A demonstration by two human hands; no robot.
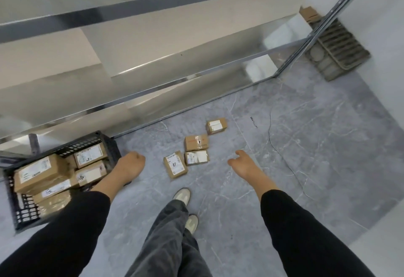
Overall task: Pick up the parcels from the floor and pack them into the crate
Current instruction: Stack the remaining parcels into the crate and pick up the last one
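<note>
Left grip [131,164] and right grip [243,164] empty; loose parcels [196,157] lie between them.

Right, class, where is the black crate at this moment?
In the head view the black crate sits on the floor at lower left, beside the metal shelving, its right corner by the left hand.

Parcels [175,164]: brown cardboard, matt, with white paper labels [199,156]. Crate [24,211]: black plastic lattice, dull finish. Floor [306,145]: grey veined tile, smooth, faint sheen. Shelf [153,36]: boards pale, matt; rails [140,3] bright polished metal, reflective. Sleeves [306,233]: black cloth, matt. Trousers [166,233]: grey woven cloth, faded look
</note>
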